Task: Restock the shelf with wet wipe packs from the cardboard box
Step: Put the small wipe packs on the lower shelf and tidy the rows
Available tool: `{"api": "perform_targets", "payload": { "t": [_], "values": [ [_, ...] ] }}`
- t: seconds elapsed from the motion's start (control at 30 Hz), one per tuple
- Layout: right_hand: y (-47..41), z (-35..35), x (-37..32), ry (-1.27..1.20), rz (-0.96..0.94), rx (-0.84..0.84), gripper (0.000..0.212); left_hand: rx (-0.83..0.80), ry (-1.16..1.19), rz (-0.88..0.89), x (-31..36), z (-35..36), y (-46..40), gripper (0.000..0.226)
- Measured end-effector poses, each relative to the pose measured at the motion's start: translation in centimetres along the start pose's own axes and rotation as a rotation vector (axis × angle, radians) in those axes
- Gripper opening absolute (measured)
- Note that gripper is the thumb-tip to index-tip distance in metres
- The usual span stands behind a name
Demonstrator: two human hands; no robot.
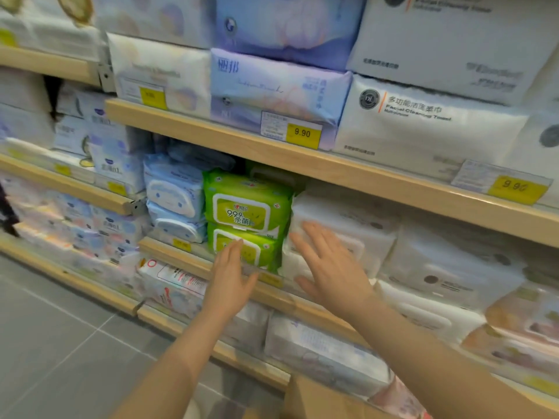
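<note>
- Cardboard box [326, 400] sits lowest and nearest me, below my forearms, just one brown flap of it showing; I cannot see what remains inside.
- Both hands are empty with fingers straight and spread. My left hand [230, 278] lies flat against the front of the lower green wet wipe pack [242, 247], my right hand [329, 266] flat against the white wipe packs [348, 234] just beside it.
- The lower green pack carries a second green pack [246, 207] above my left fingertips; the pair stands on the wooden shelf edge [181, 255] that runs under both palms.
- Judging by this, I am squaring the stock back into its row, not placing a new pack.
- Left of my left hand stand blue wipe packs [174, 204]; above both hands, on the next shelf, a yellow price tag [302, 134] reads 9.90.
- Risk: the upper green pack only rests on the lower one, so an uneven push low down could tip it forward off the shelf.
- Pressing soft white packs too hard could buckle them or crowd the green stack sideways.
</note>
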State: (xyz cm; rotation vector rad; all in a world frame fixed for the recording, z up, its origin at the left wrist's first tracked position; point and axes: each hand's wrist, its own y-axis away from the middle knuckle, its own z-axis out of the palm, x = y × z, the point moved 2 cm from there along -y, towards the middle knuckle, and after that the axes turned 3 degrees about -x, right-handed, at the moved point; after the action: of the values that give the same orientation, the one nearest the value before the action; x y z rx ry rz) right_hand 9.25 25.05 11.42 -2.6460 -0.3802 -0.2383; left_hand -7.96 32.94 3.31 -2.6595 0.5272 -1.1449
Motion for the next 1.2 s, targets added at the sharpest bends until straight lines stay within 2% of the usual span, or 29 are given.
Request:
{"api": "perform_targets", "payload": {
  "t": [0.1, 0.17, 0.27, 0.43, 0.53, 0.67, 0.83, 0.93, 1.07, 1.2],
  "values": [
    [-5.0, 0.3, -1.9, -0.065, -0.044, -0.007, 0.080, 0.057, -0.044, -0.008, -1.9, -0.9, -1.7, 0.079],
    [-8.6, 0.1, -2.9, -0.081, -0.012, -0.031, 0.079, 0.110, 0.012, -0.058, -3.1, -1.3, -2.9, 0.084],
    [-13.8, 0.4, -3.4, -0.054, 0.091, -0.058, 0.082, 0.114, 0.129, -0.065, -4.1, -1.0, -4.5, 0.094],
    [-16.8, 3.7, -2.5, -0.056, 0.326, -0.240, 0.088, 0.097, 0.189, -0.033, -4.8, -0.1, -5.4, 0.099],
    [-16.1, 4.3, -3.1, 0.064, 0.324, -0.140, 0.080, 0.075, 0.259, -0.016, -5.2, -0.1, -5.4, 0.101],
    [-15.4, 4.2, -4.1, 0.117, 0.335, -0.047, 0.071, 0.091, 0.228, -0.008, -5.7, 0.1, -5.5, 0.102],
    [-16.5, 4.8, -3.5, 0.114, 0.394, -0.092, 0.064, 0.074, 0.221, 0.020, -5.3, 0.6, -6.9, 0.096],
    [-16.8, 4.9, -3.1, 0.069, 0.400, -0.117, 0.070, 0.114, 0.203, -0.016, -5.6, 1.3, -6.9, 0.097],
    [-14.4, 5.9, -3.7, 0.092, 0.256, 0.096, 0.088, 0.100, 0.168, -0.062, -6.2, 2.2, -6.0, 0.097],
    [-12.6, 6.9, -4.3, 0.134, 0.188, 0.118, 0.096, 0.060, 0.088, -0.022, -6.6, 2.1, -6.1, 0.098]
  ]
}}
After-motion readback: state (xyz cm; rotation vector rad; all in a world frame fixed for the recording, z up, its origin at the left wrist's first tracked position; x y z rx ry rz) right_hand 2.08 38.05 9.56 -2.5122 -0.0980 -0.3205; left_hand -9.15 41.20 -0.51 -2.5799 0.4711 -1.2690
